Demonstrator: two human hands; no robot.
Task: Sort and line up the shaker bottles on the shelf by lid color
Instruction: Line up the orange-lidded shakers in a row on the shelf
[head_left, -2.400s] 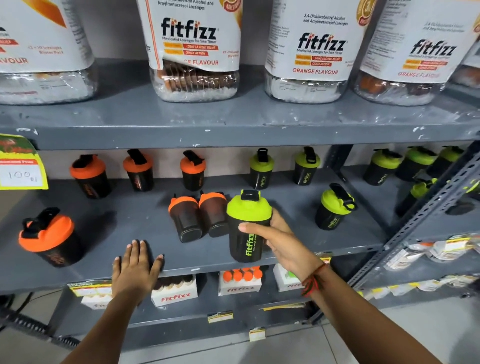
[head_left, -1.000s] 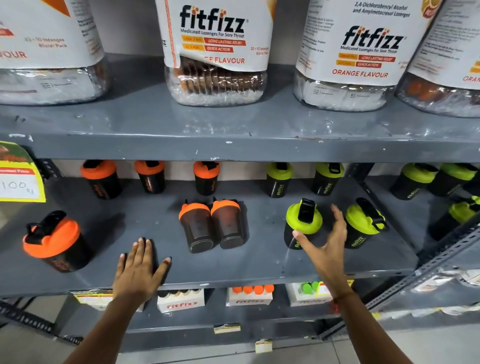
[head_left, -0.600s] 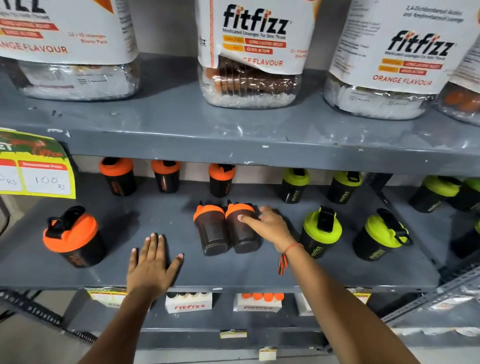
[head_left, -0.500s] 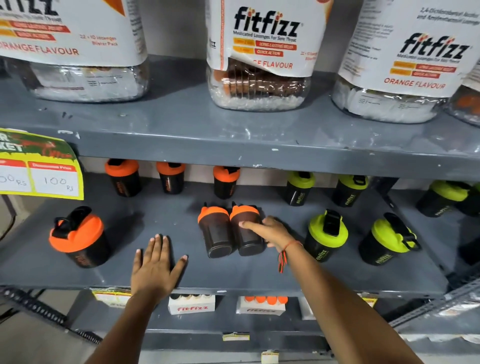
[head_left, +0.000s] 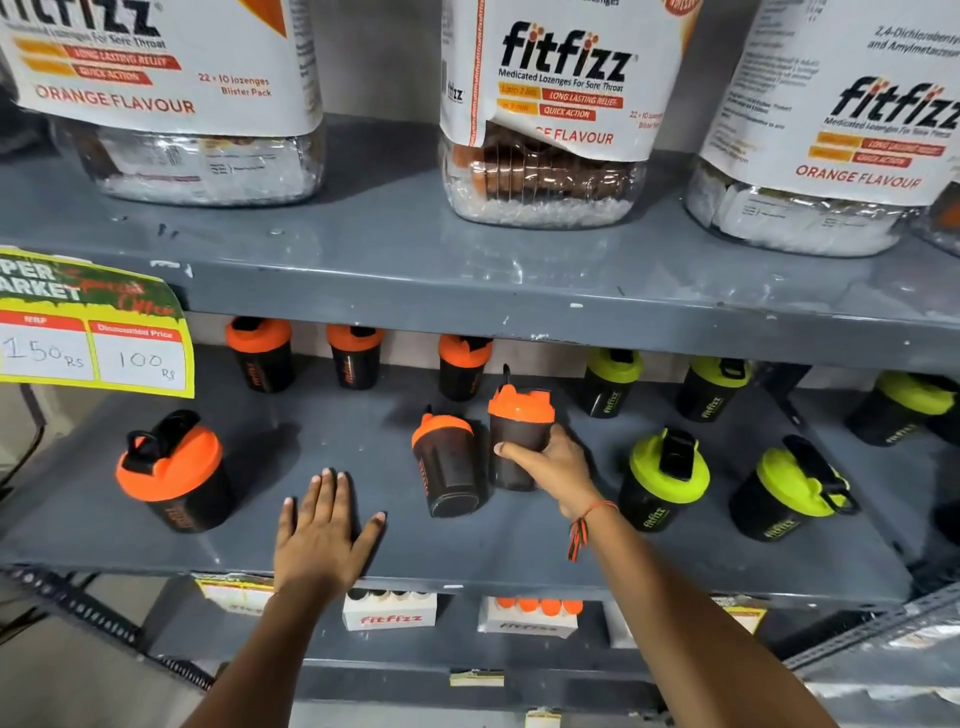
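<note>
Single head-worn wide-angle view, looking forward and down from in front of a grey metal shelf unit (head_left: 467, 280), close enough that both forearms reach in from the bottom edge. Middle shelf fills the centre; upper shelf jars (head_left: 545, 114) are cropped at top. Edges bow, probably lens distortion. No second view shares the scene.

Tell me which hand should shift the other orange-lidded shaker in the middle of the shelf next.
Left, probably. The left hand lies flat and free on the shelf, just left of that loose orange-lidded shaker. The right hand is closed around the neighbouring orange-lidded bottle.
</note>
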